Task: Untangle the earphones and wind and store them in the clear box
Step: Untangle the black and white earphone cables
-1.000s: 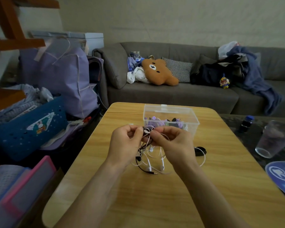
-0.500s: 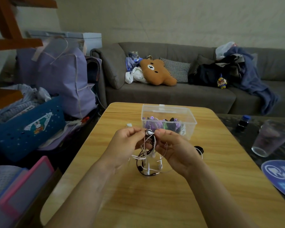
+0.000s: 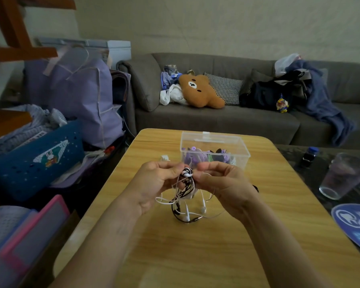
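The grey sofa [image 3: 227, 119] fills the far side, from about 10 to 2 o'clock. On its seat lie a brown bear cushion [image 3: 197, 90], a checked pillow [image 3: 224, 87] just beside it, and a pile of dark and blue clothes [image 3: 299, 90] at 1 o'clock. At 9 to 10 o'clock stands a big purple bag [image 3: 77, 96], and in front of it is a blue basket [image 3: 35, 161].

The wooden table [image 3: 195, 256] takes the near centre. On it, at 12 o'clock from the hands, stands the clear box [image 3: 214, 149] with no lid on it; inside are purple and dark wound cables. At 3 o'clock a plastic cup [image 3: 343, 175] stands on a dark surface, well apart from the box.

The left hand [image 3: 154, 186] and the right hand [image 3: 224, 183] are raised above the table, just in front of the box. The fingers of both hands are curled, and their fingertips pinch the top of the tangled earphones [image 3: 185, 194], a knot of white and black cables. The loose ends hang down between the hands, and the lowest loops and a plug touch the table at 6 o'clock.
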`<state>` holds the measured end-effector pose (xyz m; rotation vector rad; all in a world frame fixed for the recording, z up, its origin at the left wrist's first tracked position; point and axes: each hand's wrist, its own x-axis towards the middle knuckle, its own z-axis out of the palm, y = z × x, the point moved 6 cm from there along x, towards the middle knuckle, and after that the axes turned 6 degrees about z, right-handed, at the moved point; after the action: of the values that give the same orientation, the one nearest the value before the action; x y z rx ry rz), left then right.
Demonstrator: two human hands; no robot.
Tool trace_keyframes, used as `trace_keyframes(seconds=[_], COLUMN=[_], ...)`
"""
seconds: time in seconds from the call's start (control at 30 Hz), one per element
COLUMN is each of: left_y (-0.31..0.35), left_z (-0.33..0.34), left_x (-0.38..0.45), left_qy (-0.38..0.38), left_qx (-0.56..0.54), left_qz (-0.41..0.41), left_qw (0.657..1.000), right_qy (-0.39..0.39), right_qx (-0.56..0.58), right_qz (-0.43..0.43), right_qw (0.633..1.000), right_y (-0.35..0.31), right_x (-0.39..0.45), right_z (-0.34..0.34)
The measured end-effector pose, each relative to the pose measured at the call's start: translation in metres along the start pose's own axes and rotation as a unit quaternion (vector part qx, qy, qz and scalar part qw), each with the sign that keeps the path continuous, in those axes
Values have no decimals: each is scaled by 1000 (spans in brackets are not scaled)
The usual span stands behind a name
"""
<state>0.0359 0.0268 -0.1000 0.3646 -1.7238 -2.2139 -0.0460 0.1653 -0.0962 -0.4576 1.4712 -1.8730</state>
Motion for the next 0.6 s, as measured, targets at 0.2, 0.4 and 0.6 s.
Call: trace_keyframes(seconds=[0.2, 0.4, 0.6], left_y=[0, -6, 27], left_z=[-3, -7, -1], left_x=[0, -2, -9], left_qy=[23, 76, 117], left_qx=[41, 96, 304], left_qz=[0, -22, 239], left_qw=[999, 992, 915], right_qy=[20, 36, 73], right_qx=[-73, -173, -152], right_qz=[-52, -114, -121], right_qw=[996, 978, 978], right_y=[-8, -13, -14], right_x=[-4, -8, -6], right_z=[-1, 4, -2])
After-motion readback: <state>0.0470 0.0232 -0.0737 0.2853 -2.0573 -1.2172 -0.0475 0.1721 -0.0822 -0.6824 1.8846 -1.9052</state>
